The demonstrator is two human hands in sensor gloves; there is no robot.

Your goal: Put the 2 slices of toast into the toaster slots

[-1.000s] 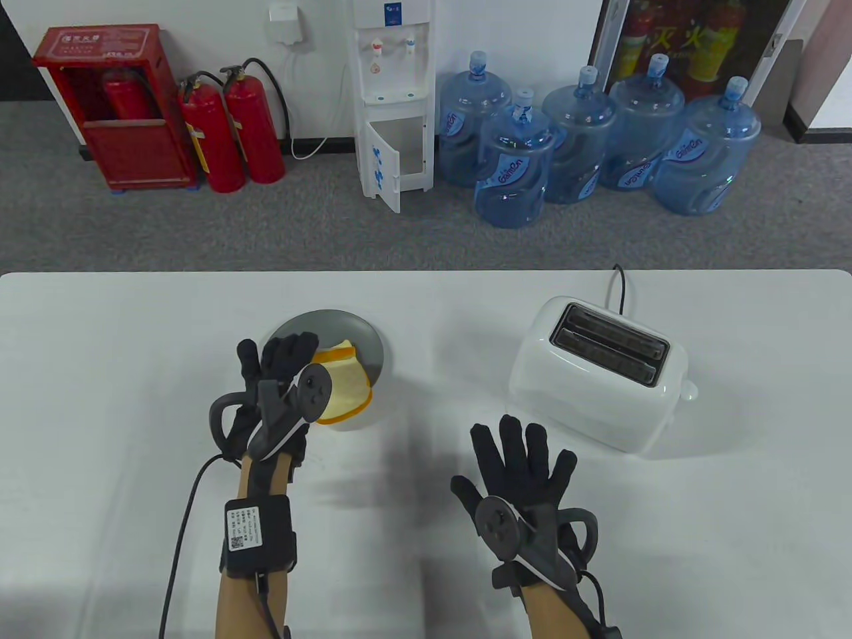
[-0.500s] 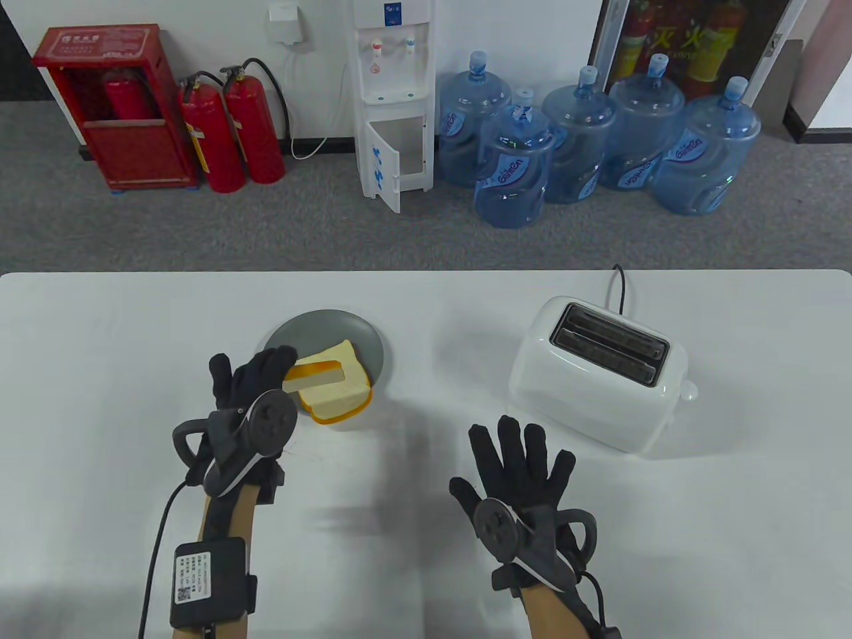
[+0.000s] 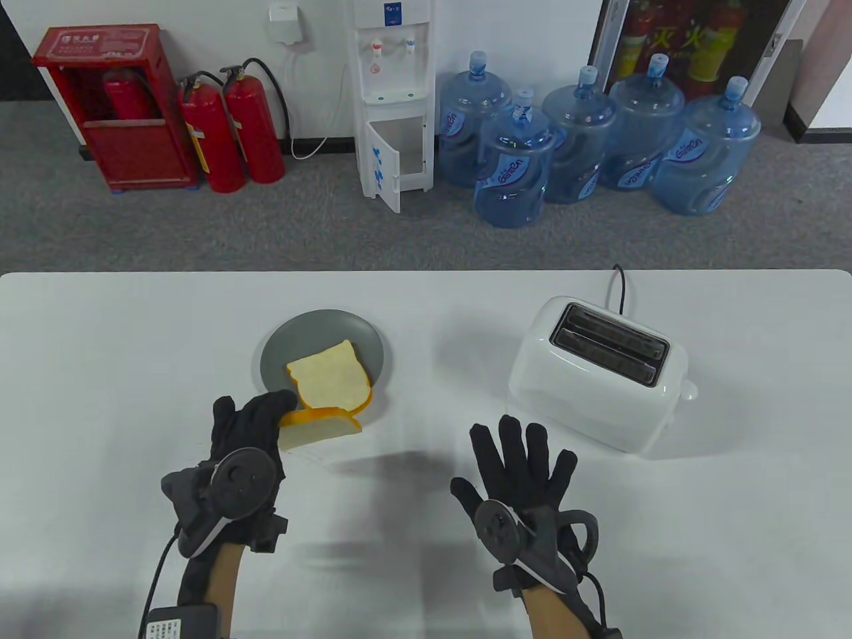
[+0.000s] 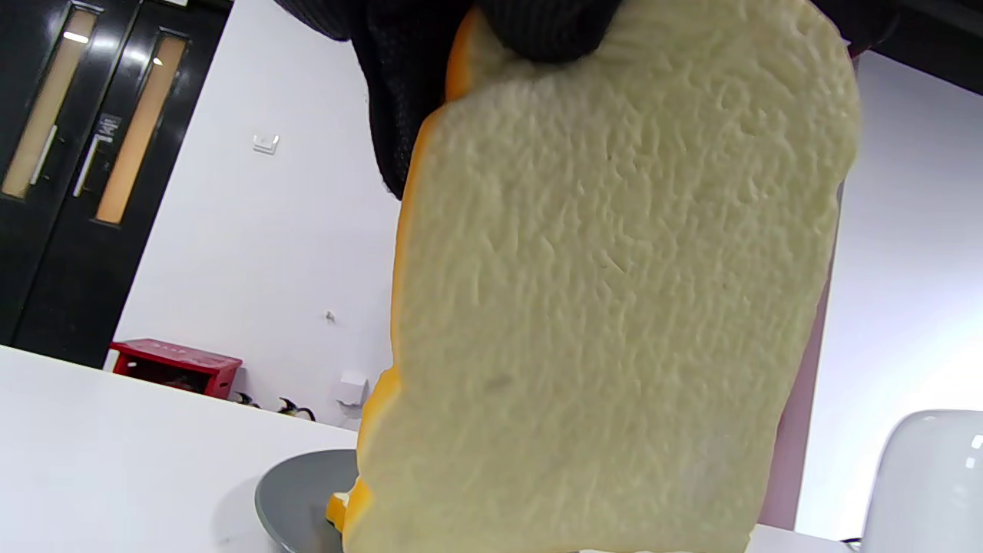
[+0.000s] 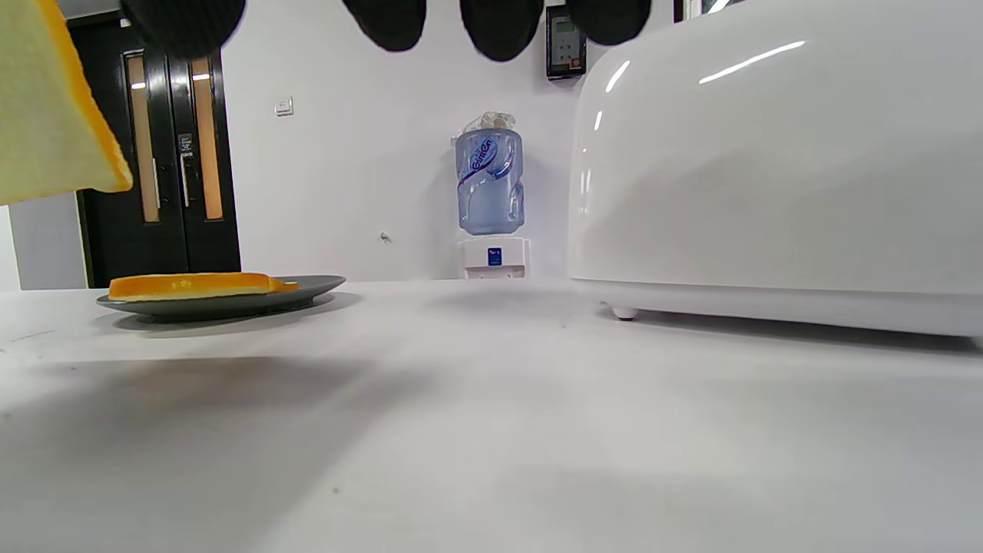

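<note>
black sensor gloves are worn on both hands, each with a round tracker strapped to its back. the right hand (image 3: pixel 522 476) is held low over the white table (image 3: pixel 100 346), nearest the bottom edge of the table view, with its fingers straight and spread and nothing grasped; in the right wrist view only its fingertips (image 5: pixel 499 27) are seen at the top edge, clear of the table.

the left hand (image 3: pixel 243 439) is seen on the left, its fingers curled round one end of a slice of toast (image 3: pixel 319 429), which is lifted off the table and turned nearly on edge, its orange crust uppermost in the table view. in the left wrist view the pale crumb face of this slice (image 4: pixel 607 307) fills most of the picture, pinched at the top by the gloved fingers (image 4: pixel 553 27).

just beyond the held slice, a second slice of toast (image 3: pixel 331 381) is laid flat on a grey plate (image 3: pixel 313 329), overhanging the plate's near rim.

well apart to the right, a white two-slot toaster (image 3: pixel 599 383) is stood on the table, both slots seen dark and unfilled, with a black cord (image 3: pixel 620 286) running off its far side.

beyond the table, on a grey carpet, blue water bottles (image 3: pixel 512 166), a white water dispenser (image 3: pixel 393 93) and red fire extinguishers (image 3: pixel 233 133) are lined against the wall.
</note>
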